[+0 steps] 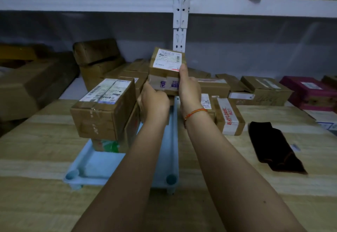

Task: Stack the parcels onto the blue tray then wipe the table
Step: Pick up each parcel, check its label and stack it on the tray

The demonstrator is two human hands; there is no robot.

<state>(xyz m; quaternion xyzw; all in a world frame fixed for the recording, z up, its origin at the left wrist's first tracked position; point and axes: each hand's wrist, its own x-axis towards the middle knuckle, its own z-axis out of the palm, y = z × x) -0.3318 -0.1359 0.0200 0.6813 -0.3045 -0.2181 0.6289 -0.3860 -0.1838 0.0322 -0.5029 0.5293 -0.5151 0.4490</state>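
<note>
Head view: small labelled parcel (166, 71) held above far end of blue tray (94, 164), left hand (154, 102) grip curled under it, right hand (187, 87) grip wrapped around its right side. Best lowered flat, squared beside taped box (105, 107) stacked at tray's left, with black cloth (273, 146) on desk (36, 168) kept for wiping.

Bare floor of the pale blue plastic tray (94, 166) lies open at its near end. A stack of brown cardboard parcels (104, 109) blocks its left side. The wooden table (36, 158) is unobstructed left of the tray; a dark folded cloth (273, 147) occupies the right.
</note>
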